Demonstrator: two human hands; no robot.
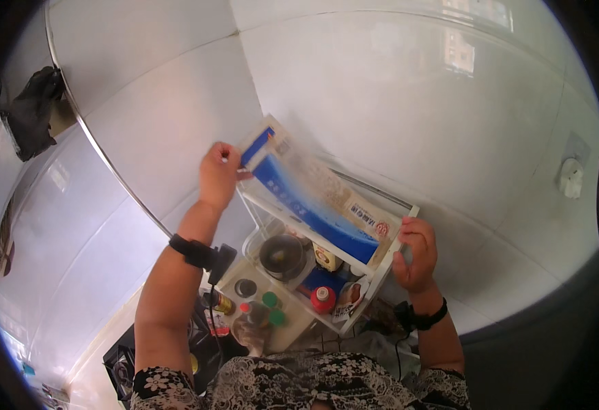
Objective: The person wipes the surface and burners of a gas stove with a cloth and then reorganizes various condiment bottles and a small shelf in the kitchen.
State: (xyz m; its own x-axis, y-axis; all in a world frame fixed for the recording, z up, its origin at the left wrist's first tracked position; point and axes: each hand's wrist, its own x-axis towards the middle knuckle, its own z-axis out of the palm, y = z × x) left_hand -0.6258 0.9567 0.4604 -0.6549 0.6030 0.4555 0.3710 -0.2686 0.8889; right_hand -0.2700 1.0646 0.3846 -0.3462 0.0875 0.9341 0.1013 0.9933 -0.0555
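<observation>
A long, flat blue-and-beige sheet or flattened package point(309, 200) with printing lies slantwise over the top tier of a white plastic storage rack point(376, 277). My left hand point(220, 171) is at its upper left end, fingertips closed on the edge. At the lower right end my right hand point(417, 251) has its thumb and fingers curled around the rack's corner and the sheet's edge; whether it grips either is unclear. On the tier beneath stand a dark round container point(281, 256), a red bottle point(323, 300) and a yellowish carton point(326, 259).
Left of the rack are bottles with green caps point(277, 317), a red-capped bottle point(245, 307), a dark-lidded jar point(245, 288) and a black gas stove point(122, 364). Tiled walls point(407, 102) meet behind it. A black bag point(35, 115) hangs far left; a wall socket point(571, 177) is at right.
</observation>
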